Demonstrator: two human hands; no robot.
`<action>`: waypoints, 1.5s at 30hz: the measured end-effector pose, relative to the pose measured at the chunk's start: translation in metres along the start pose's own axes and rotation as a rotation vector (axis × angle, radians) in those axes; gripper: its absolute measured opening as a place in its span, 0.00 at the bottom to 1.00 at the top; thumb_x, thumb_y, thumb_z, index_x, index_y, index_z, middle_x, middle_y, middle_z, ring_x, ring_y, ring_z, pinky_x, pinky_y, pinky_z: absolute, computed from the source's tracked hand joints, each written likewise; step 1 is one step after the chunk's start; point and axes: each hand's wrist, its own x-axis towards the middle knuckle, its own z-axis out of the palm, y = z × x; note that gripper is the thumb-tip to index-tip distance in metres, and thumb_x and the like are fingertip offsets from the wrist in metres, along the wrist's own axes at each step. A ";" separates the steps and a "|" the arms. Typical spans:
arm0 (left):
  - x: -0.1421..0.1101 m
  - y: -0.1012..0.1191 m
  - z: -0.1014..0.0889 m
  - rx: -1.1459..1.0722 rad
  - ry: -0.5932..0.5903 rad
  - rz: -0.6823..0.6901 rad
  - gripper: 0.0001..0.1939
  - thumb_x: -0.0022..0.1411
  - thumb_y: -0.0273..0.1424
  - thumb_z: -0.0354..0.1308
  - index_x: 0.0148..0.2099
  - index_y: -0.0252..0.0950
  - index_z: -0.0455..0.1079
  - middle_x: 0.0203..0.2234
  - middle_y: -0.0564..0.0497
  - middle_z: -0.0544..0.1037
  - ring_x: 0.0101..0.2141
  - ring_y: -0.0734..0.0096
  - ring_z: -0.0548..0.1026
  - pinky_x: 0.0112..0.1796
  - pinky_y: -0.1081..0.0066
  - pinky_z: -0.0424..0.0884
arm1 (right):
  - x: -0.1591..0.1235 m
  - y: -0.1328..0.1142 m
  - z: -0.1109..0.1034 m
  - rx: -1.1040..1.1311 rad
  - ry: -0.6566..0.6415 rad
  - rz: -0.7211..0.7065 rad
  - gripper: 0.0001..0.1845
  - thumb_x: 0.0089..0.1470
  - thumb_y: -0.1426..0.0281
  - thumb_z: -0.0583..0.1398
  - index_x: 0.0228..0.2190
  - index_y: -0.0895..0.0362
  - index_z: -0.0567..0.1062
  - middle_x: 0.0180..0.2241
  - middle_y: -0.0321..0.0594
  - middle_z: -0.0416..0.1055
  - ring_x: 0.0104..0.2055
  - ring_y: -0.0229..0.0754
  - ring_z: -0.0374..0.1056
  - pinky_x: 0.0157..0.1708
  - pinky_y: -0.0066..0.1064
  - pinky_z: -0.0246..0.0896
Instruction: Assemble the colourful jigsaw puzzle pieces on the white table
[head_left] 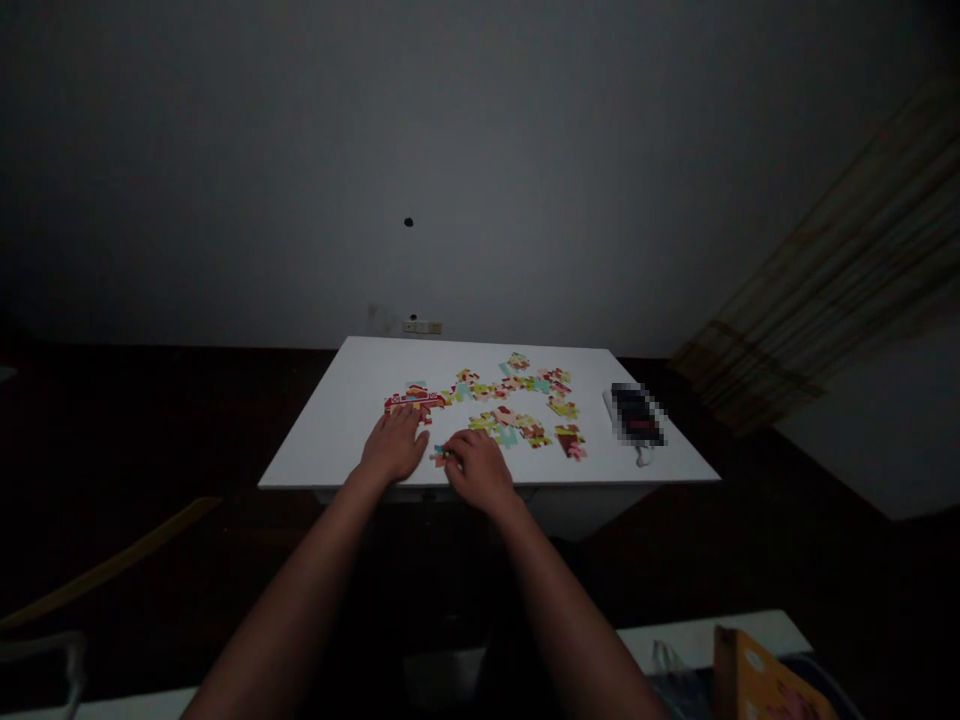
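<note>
My left hand (393, 446) lies flat with its fingers stretched over a partly joined red section of a jigsaw puzzle (412, 399), covering its lower part. To the right, my right hand (480, 468) has its fingers curled and pinched on a small blue and orange puzzle piece (438, 457) at the table's near side. Beyond both hands, several loose puzzle pieces (517, 384) in green, pink and brown spread across the middle of the table. A brown and pink piece (571, 442) lies apart, to the right of my right hand.
The white table (322, 430) stands before a grey wall with a socket strip (422, 327). A blurred-out dark object (637, 413) lies at the table's right side. An orange box (776, 685) is at the lower right, and a curtain (810, 260) hangs at right.
</note>
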 end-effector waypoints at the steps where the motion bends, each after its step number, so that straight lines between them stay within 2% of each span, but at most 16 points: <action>1: 0.007 0.001 -0.001 0.004 -0.014 0.000 0.32 0.79 0.41 0.48 0.78 0.32 0.63 0.78 0.32 0.62 0.78 0.41 0.59 0.74 0.39 0.55 | 0.000 -0.001 0.000 -0.004 -0.003 0.005 0.12 0.65 0.74 0.64 0.47 0.53 0.85 0.49 0.45 0.81 0.55 0.52 0.70 0.57 0.44 0.64; 6: 0.035 0.008 -0.003 0.038 -0.041 0.015 0.32 0.79 0.39 0.48 0.77 0.29 0.64 0.78 0.31 0.62 0.78 0.41 0.58 0.75 0.42 0.54 | 0.002 -0.003 -0.001 -0.023 -0.008 0.025 0.12 0.66 0.72 0.64 0.48 0.53 0.86 0.49 0.44 0.81 0.54 0.52 0.70 0.56 0.43 0.64; 11: 0.048 0.006 0.001 0.015 0.029 0.078 0.30 0.78 0.37 0.50 0.76 0.33 0.66 0.76 0.33 0.66 0.76 0.45 0.62 0.75 0.42 0.57 | 0.002 -0.001 0.002 -0.039 0.006 0.008 0.10 0.68 0.71 0.64 0.48 0.52 0.85 0.50 0.43 0.80 0.54 0.50 0.70 0.56 0.42 0.64; 17: 0.032 -0.013 0.011 0.040 0.048 0.100 0.32 0.78 0.40 0.48 0.77 0.34 0.64 0.77 0.34 0.65 0.77 0.43 0.62 0.74 0.41 0.58 | 0.001 -0.003 0.000 -0.035 0.007 0.006 0.10 0.69 0.69 0.64 0.48 0.52 0.84 0.50 0.44 0.80 0.54 0.51 0.70 0.56 0.42 0.63; 22: 0.015 -0.014 0.011 0.068 0.107 0.077 0.31 0.79 0.42 0.46 0.76 0.33 0.64 0.76 0.35 0.66 0.77 0.43 0.61 0.75 0.42 0.57 | 0.002 -0.007 -0.003 -0.009 0.001 0.037 0.11 0.69 0.69 0.63 0.50 0.53 0.82 0.50 0.45 0.80 0.55 0.52 0.70 0.56 0.44 0.63; 25: 0.013 -0.012 0.009 0.046 0.143 0.089 0.30 0.79 0.42 0.47 0.74 0.32 0.66 0.75 0.34 0.69 0.75 0.43 0.65 0.74 0.41 0.59 | 0.000 -0.005 -0.002 0.069 0.060 0.035 0.11 0.68 0.71 0.62 0.50 0.53 0.82 0.50 0.45 0.81 0.55 0.52 0.72 0.58 0.44 0.64; 28: 0.015 -0.013 0.009 0.022 0.158 0.078 0.29 0.78 0.42 0.49 0.73 0.34 0.68 0.73 0.35 0.71 0.74 0.44 0.67 0.72 0.41 0.62 | -0.008 0.003 -0.002 0.179 0.186 0.032 0.13 0.65 0.73 0.61 0.48 0.52 0.82 0.48 0.44 0.82 0.54 0.51 0.74 0.58 0.44 0.67; 30: 0.017 -0.015 0.010 0.036 0.159 0.071 0.29 0.78 0.42 0.49 0.73 0.35 0.68 0.73 0.36 0.71 0.74 0.44 0.67 0.72 0.43 0.63 | -0.018 0.015 -0.009 0.213 0.276 0.041 0.13 0.65 0.73 0.59 0.46 0.52 0.82 0.47 0.44 0.82 0.52 0.51 0.75 0.57 0.44 0.68; 32: 0.018 -0.018 0.012 0.053 0.163 0.078 0.29 0.77 0.42 0.49 0.72 0.34 0.69 0.73 0.36 0.72 0.73 0.44 0.68 0.72 0.45 0.63 | -0.026 0.035 -0.024 0.187 0.354 0.093 0.14 0.66 0.71 0.58 0.46 0.52 0.83 0.45 0.46 0.83 0.51 0.52 0.76 0.57 0.44 0.69; 36: 0.019 -0.019 0.013 0.056 0.181 0.085 0.28 0.76 0.42 0.51 0.71 0.35 0.71 0.71 0.38 0.74 0.71 0.45 0.70 0.71 0.46 0.66 | -0.029 0.097 -0.075 -0.046 0.419 0.388 0.18 0.67 0.70 0.56 0.51 0.54 0.83 0.50 0.50 0.82 0.55 0.56 0.73 0.60 0.46 0.67; 40: 0.018 -0.018 0.011 0.044 0.195 0.098 0.28 0.76 0.41 0.52 0.70 0.34 0.72 0.70 0.36 0.75 0.70 0.44 0.71 0.71 0.46 0.67 | -0.011 0.156 -0.117 -0.304 0.229 0.599 0.27 0.70 0.66 0.58 0.64 0.63 0.77 0.62 0.57 0.77 0.64 0.61 0.67 0.65 0.47 0.61; 43: 0.017 -0.018 0.010 0.024 0.208 0.117 0.28 0.76 0.40 0.52 0.69 0.32 0.73 0.69 0.33 0.74 0.70 0.43 0.72 0.70 0.45 0.67 | 0.001 0.179 -0.127 -0.369 0.072 0.647 0.33 0.68 0.60 0.63 0.69 0.61 0.74 0.61 0.56 0.78 0.65 0.63 0.67 0.63 0.46 0.61; 45: 0.017 -0.018 0.010 0.018 0.213 0.125 0.28 0.76 0.40 0.52 0.69 0.31 0.73 0.69 0.32 0.74 0.70 0.42 0.72 0.70 0.43 0.68 | 0.004 0.186 -0.126 -0.373 0.065 0.635 0.35 0.66 0.58 0.66 0.70 0.56 0.73 0.57 0.53 0.81 0.64 0.62 0.67 0.62 0.46 0.61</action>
